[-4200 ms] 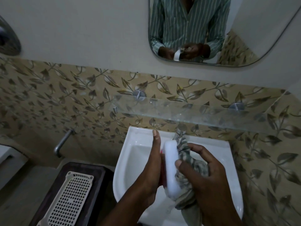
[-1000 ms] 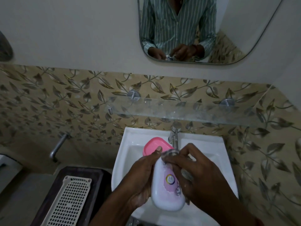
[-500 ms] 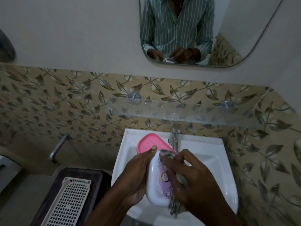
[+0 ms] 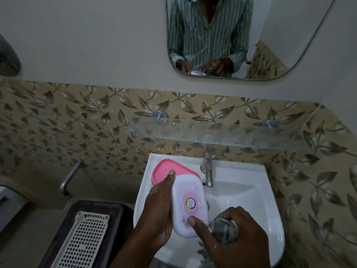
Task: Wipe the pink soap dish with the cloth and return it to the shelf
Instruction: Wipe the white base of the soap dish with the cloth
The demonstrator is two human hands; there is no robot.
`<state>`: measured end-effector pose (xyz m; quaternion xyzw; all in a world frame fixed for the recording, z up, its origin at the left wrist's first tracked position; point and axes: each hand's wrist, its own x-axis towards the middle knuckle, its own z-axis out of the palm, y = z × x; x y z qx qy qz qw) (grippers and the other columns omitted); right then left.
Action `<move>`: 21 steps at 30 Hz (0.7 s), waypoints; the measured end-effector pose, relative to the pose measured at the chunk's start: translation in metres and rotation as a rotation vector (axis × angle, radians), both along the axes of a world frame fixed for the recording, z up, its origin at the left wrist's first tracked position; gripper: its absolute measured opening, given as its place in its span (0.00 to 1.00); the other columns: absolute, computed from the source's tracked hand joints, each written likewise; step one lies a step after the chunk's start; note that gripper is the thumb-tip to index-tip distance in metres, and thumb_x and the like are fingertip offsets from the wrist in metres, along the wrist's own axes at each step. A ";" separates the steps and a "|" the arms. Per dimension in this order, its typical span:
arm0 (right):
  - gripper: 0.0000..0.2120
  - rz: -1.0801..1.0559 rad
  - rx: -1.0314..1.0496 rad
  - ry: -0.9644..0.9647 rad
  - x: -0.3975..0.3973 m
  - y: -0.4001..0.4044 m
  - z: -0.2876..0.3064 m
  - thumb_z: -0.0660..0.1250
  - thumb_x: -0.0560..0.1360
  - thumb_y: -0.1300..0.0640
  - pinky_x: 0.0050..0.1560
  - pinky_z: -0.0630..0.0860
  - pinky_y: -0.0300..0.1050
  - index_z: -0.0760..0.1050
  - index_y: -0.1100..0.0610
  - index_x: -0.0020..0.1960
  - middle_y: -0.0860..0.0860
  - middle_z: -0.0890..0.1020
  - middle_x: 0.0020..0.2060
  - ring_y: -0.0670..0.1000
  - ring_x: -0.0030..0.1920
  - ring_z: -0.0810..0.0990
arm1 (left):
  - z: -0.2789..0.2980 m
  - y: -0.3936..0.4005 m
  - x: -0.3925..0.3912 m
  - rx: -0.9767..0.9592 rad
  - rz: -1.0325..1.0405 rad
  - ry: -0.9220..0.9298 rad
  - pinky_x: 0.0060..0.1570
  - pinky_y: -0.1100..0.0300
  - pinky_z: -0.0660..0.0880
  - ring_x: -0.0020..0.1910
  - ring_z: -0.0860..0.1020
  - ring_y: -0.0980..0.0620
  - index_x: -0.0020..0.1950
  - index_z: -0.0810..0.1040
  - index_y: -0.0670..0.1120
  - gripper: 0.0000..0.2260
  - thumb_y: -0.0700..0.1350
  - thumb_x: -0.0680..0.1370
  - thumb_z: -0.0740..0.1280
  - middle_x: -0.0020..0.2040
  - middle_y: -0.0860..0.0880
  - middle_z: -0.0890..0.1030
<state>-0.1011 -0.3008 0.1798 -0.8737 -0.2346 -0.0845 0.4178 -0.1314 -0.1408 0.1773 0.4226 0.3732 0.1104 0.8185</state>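
Over the white basin (image 4: 251, 192) my left hand (image 4: 156, 209) grips the soap dish by its left side. The dish has a pink part (image 4: 164, 169) at the back and a white part (image 4: 190, 204) with a round logo label facing up. My right hand (image 4: 237, 236) is closed around a bunched grey cloth (image 4: 224, 230) just right of the dish's near end, and its thumb rests on the white part's near edge. The glass shelf (image 4: 222, 132) runs along the wall above the basin.
A chrome tap (image 4: 207, 171) stands at the basin's back edge, close to the dish. A white perforated tray (image 4: 85, 242) lies on a dark stand at the lower left. A metal pipe (image 4: 69, 176) sticks out of the tiled wall. A mirror (image 4: 241, 35) hangs above.
My right hand with the cloth has slid off the white face toward me and to the right, uncovering the label. The dish lies flatter than a second ago.
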 end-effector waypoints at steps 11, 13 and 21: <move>0.41 0.240 -0.063 0.213 -0.003 0.007 -0.004 0.72 0.55 0.27 0.52 0.69 0.28 0.66 0.40 0.64 0.36 0.70 0.57 0.41 0.55 0.75 | 0.000 -0.013 -0.002 0.062 -0.062 0.039 0.54 0.38 0.83 0.52 0.86 0.34 0.62 0.83 0.40 0.22 0.57 0.82 0.65 0.53 0.36 0.87; 0.49 0.280 -0.096 0.301 0.000 0.008 -0.006 0.68 0.54 0.25 0.62 0.64 0.28 0.55 0.39 0.70 0.35 0.65 0.64 0.37 0.64 0.68 | -0.001 -0.014 -0.003 0.102 -0.085 0.032 0.58 0.36 0.81 0.52 0.86 0.35 0.60 0.84 0.40 0.22 0.57 0.82 0.65 0.53 0.37 0.87; 0.47 0.203 -0.090 0.090 -0.004 0.001 0.005 0.76 0.53 0.38 0.48 0.83 0.51 0.70 0.55 0.68 0.50 0.83 0.50 0.51 0.46 0.83 | -0.011 -0.005 0.002 0.387 -0.123 0.077 0.31 0.59 0.82 0.34 0.86 0.58 0.45 0.84 0.53 0.21 0.63 0.82 0.57 0.36 0.55 0.88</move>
